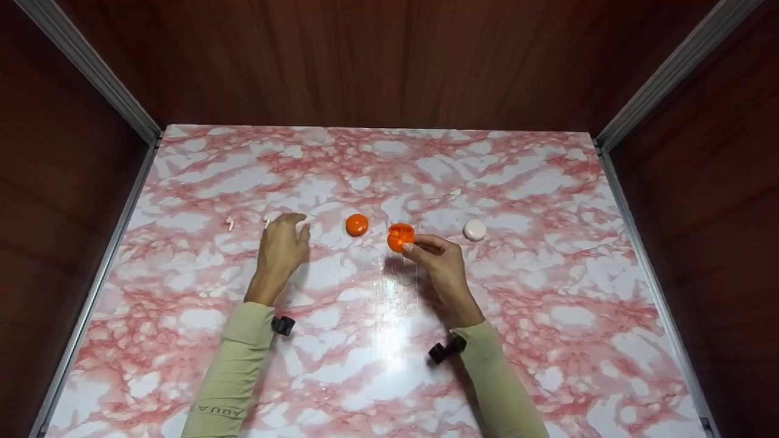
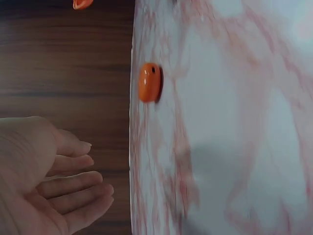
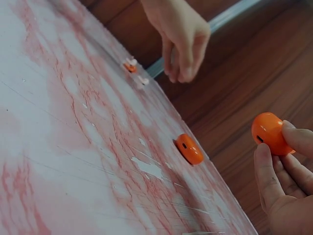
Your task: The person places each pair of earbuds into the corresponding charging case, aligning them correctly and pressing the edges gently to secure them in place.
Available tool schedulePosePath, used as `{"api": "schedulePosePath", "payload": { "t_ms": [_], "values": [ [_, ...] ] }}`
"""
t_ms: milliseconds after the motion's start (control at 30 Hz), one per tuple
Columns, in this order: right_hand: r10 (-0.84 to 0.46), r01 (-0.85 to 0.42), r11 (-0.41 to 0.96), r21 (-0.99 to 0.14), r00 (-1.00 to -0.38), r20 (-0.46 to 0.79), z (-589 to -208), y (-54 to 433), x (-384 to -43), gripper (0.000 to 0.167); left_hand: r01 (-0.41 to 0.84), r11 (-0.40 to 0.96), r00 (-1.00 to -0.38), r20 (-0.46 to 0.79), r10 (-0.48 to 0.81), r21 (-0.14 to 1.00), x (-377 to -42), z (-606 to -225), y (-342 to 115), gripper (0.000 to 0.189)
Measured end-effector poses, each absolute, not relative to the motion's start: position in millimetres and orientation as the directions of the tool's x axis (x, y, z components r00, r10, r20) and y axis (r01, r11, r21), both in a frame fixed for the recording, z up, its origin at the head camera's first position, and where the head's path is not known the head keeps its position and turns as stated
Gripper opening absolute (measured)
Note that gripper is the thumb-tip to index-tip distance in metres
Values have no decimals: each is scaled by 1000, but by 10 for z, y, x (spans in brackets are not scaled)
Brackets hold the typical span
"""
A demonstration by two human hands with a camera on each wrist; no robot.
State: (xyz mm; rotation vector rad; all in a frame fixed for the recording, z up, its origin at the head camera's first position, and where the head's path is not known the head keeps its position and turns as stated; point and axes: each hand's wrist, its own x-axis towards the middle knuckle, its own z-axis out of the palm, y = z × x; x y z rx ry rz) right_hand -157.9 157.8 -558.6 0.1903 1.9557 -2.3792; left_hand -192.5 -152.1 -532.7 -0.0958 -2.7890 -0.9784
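My right hand point(image 1: 445, 261) pinches an orange earbud case point(image 1: 400, 238), held above the table with its lid raised in the head view. My left hand point(image 1: 282, 246) is over the table at the left, fingers loosely bent and nothing between them in the left wrist view. Close by its fingertips lies a white earbud point(image 1: 266, 221), partly hidden by the hand in the head view. Another white earbud point(image 1: 229, 224) is farther left. Between my hands sits a second orange earbud case point(image 1: 356, 225), closed.
A round white case point(image 1: 475, 230) rests on the table right of my right hand. Beside the earbuds, the right wrist view shows a small orange piece point(image 3: 130, 68), too small to make out. Dark wooden panels point(image 1: 377, 67) enclose the marbled table point(image 1: 548, 365) at the back and sides.
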Motion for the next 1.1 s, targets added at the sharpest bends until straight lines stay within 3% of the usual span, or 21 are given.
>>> {"api": "schedulePosePath", "payload": {
  "t_ms": [467,700,1100],
  "values": [
    [19,105,-178,-978,-994,-110,-5574,1562,-1556,30,17,909,-977,202,-74,417,-1744,-5506,-1978,44],
    [18,95,-183,-978,-995,-100,-5575,1568,-1558,30,71,966,-960,279,-2,250,-1720,-5569,-2068,33],
    [15,105,-198,-974,-994,-111,-5562,1533,-1566,30,69,969,-954,299,-6,239,-1791,-5617,-2019,18]
  ]
}}
